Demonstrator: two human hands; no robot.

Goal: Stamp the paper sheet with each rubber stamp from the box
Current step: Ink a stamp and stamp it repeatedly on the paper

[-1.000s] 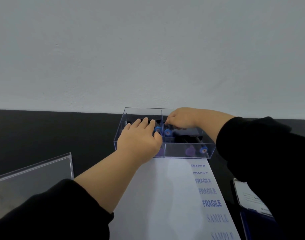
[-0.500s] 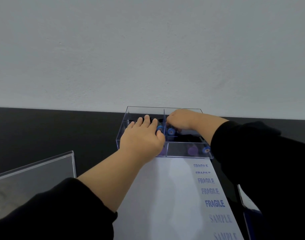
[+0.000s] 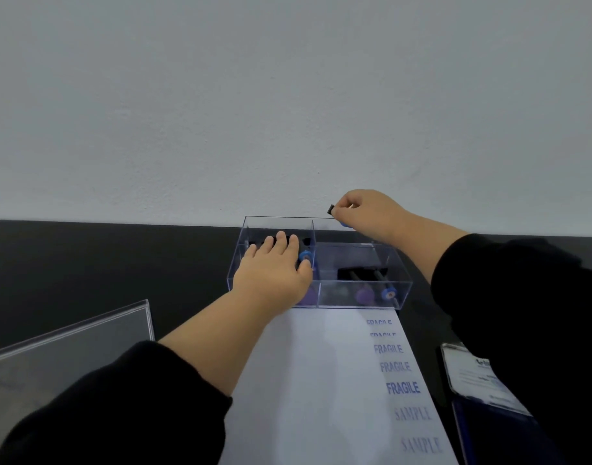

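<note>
A clear two-part plastic box (image 3: 358, 302) stands on the dark table at the far end of the white paper sheet (image 3: 321, 380). My right hand (image 3: 368, 211) is raised above the box's back right corner and grips a rubber stamp (image 3: 332, 210) with a black base and a blue knob. My left hand (image 3: 274, 266) lies flat over the left compartment, fingers straight, resting on the stamps there beside a blue knob (image 3: 304, 255). More stamps (image 3: 375, 283) with purple and blue knobs lie in the right compartment. Blue FRAGILE and faint SAMPLE prints run down the sheet's right side.
A clear lid or acrylic panel (image 3: 66, 350) lies at the left of the sheet. A dark blue ink pad case with a white label (image 3: 472, 374) sits at the right, partly behind my right sleeve. A pale wall rises straight behind the table.
My right hand has lifted out of the right compartment with a stamp in its grip, rising up and to the right. My left hand has stayed on the left compartment.
</note>
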